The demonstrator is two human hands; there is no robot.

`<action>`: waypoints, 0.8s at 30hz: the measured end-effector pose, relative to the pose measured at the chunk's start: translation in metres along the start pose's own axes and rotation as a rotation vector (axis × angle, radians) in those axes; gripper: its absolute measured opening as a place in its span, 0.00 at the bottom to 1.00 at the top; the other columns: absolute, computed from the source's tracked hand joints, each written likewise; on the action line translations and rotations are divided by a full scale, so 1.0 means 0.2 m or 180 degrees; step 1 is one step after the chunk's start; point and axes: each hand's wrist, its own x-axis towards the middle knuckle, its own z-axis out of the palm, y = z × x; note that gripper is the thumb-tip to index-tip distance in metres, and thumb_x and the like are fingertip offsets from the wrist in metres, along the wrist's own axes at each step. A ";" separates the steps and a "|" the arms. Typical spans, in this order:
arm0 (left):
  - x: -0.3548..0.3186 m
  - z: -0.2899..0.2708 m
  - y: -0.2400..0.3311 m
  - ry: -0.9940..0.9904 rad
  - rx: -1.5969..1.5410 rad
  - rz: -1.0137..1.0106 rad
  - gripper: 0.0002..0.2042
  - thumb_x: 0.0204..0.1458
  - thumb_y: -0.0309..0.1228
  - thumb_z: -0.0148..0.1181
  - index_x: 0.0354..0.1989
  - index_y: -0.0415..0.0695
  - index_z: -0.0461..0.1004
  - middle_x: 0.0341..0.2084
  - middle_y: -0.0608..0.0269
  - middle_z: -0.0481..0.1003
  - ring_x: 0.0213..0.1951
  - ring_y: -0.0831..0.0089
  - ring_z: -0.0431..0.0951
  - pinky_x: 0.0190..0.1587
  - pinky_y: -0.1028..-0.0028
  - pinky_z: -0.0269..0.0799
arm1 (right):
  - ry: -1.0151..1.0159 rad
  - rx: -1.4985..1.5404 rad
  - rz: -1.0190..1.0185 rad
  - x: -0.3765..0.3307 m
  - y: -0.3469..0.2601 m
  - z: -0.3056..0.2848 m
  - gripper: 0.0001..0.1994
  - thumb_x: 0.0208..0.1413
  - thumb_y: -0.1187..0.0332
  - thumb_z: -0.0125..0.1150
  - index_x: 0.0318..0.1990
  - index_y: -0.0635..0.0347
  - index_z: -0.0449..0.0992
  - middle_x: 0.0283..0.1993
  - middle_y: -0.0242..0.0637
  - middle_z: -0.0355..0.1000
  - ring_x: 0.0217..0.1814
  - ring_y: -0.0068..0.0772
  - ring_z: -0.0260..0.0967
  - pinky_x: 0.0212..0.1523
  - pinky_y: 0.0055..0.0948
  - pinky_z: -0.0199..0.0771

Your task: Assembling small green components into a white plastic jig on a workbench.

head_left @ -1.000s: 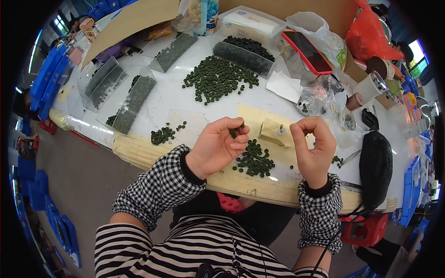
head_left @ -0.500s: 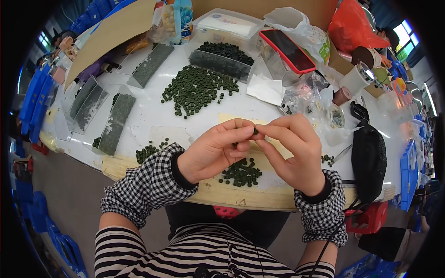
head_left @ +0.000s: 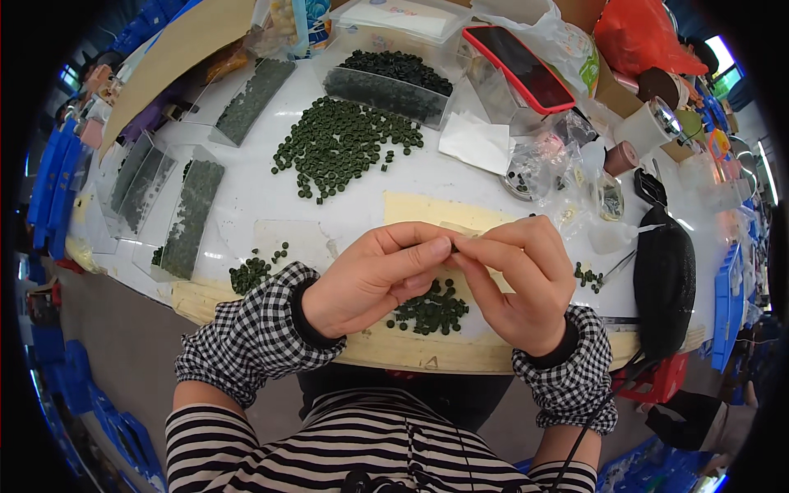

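My left hand (head_left: 380, 275) and my right hand (head_left: 526, 283) meet fingertip to fingertip above the front of the table. Thumbs and forefingers of both close on a small dark green round piece (head_left: 454, 247), mostly covered by the fingertips. The other fingers of my left hand curl inward, and whether they hold more pieces is hidden. Below the hands lies a small heap of dark green pieces (head_left: 431, 310). A smaller group of the same pieces (head_left: 249, 275) rests by my left sleeve, and a few more pieces (head_left: 588, 277) lie right of my right hand.
A large green pile (head_left: 341, 152) spreads mid-table, in front of a clear bin of dark pieces (head_left: 386, 94). More clear bins (head_left: 193, 218) stand at left. A red-cased phone (head_left: 522, 70), white tissue (head_left: 477, 142), plastic bags (head_left: 546, 168) and a black pouch (head_left: 666, 287) occupy the right.
The view has shifted slightly, so the table's things sit a little differently in it. My fingertips have closed further over the small green piece, which shows less now.
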 end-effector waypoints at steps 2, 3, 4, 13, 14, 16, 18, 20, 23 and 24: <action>0.00 0.00 0.00 -0.0135 -0.0013 0.0030 0.11 0.63 0.32 0.49 0.46 0.39 0.72 0.27 0.73 0.69 0.25 0.85 0.59 0.29 0.84 0.58 | 0.0014 0.0017 -0.0020 0.00 0.00 0.00 0.14 0.36 0.79 0.71 0.35 0.60 0.79 0.28 0.32 0.69 0.27 0.32 0.65 0.25 0.27 0.64; 0.00 -0.01 -0.01 -0.0147 -0.0065 0.0032 0.11 0.63 0.32 0.50 0.46 0.39 0.73 0.28 0.72 0.70 0.25 0.86 0.59 0.28 0.85 0.58 | 0.0023 0.0047 -0.0017 0.00 0.00 0.00 0.14 0.36 0.79 0.71 0.35 0.60 0.79 0.28 0.32 0.69 0.27 0.32 0.65 0.24 0.27 0.63; 0.01 -0.01 -0.01 -0.0158 -0.0116 0.0033 0.11 0.62 0.32 0.51 0.46 0.39 0.73 0.29 0.71 0.71 0.25 0.87 0.59 0.27 0.86 0.57 | 0.0031 0.0077 -0.0014 -0.01 0.00 0.00 0.14 0.36 0.79 0.71 0.35 0.60 0.79 0.28 0.32 0.69 0.27 0.32 0.65 0.24 0.27 0.63; 0.01 -0.01 -0.02 -0.0069 -0.0053 0.0096 0.10 0.61 0.32 0.53 0.45 0.39 0.74 0.32 0.68 0.74 0.24 0.87 0.60 0.26 0.87 0.58 | 0.0001 0.0123 -0.0016 -0.02 0.01 0.00 0.17 0.34 0.79 0.70 0.37 0.60 0.80 0.28 0.32 0.69 0.27 0.32 0.65 0.25 0.27 0.64; 0.01 -0.01 -0.02 -0.0077 -0.0003 0.0101 0.10 0.61 0.32 0.53 0.45 0.39 0.74 0.33 0.68 0.75 0.24 0.87 0.60 0.26 0.87 0.58 | 0.0018 0.0133 -0.0058 -0.02 0.01 0.00 0.17 0.34 0.79 0.70 0.37 0.60 0.80 0.28 0.32 0.69 0.26 0.32 0.65 0.25 0.27 0.64; 0.01 -0.02 -0.03 0.0003 0.0085 0.0314 0.10 0.60 0.31 0.55 0.45 0.39 0.74 0.33 0.67 0.75 0.23 0.87 0.60 0.26 0.87 0.58 | -0.0006 -0.0004 -0.0121 -0.02 0.00 -0.01 0.17 0.34 0.79 0.70 0.37 0.60 0.80 0.28 0.32 0.69 0.26 0.32 0.65 0.25 0.27 0.64; 0.01 -0.03 -0.04 0.0064 0.0185 0.0444 0.10 0.60 0.30 0.56 0.45 0.39 0.75 0.32 0.67 0.76 0.23 0.88 0.60 0.25 0.87 0.58 | -0.0017 -0.0065 -0.0163 -0.03 0.00 0.00 0.17 0.33 0.79 0.70 0.37 0.60 0.80 0.28 0.32 0.69 0.26 0.31 0.65 0.24 0.27 0.64; 0.00 -0.03 -0.03 0.0056 0.0293 0.0475 0.10 0.59 0.30 0.56 0.45 0.39 0.75 0.32 0.66 0.77 0.23 0.88 0.60 0.25 0.87 0.58 | -0.0019 -0.0101 -0.0180 -0.03 0.01 0.00 0.17 0.33 0.79 0.70 0.37 0.61 0.79 0.28 0.32 0.69 0.26 0.31 0.65 0.24 0.27 0.64; 0.00 -0.01 -0.01 0.0159 0.0553 0.0473 0.10 0.59 0.30 0.56 0.45 0.39 0.75 0.30 0.66 0.77 0.22 0.88 0.60 0.25 0.87 0.57 | -0.0054 -0.0076 -0.0139 -0.03 0.01 0.00 0.17 0.34 0.79 0.70 0.38 0.60 0.80 0.29 0.32 0.68 0.26 0.31 0.65 0.25 0.27 0.64; 0.00 -0.02 -0.01 0.0145 0.0429 0.0439 0.10 0.59 0.30 0.56 0.45 0.39 0.75 0.30 0.66 0.77 0.23 0.88 0.60 0.25 0.87 0.57 | -0.0081 -0.0035 -0.0077 -0.02 0.00 -0.01 0.16 0.35 0.79 0.70 0.38 0.60 0.80 0.28 0.32 0.69 0.27 0.32 0.65 0.25 0.27 0.64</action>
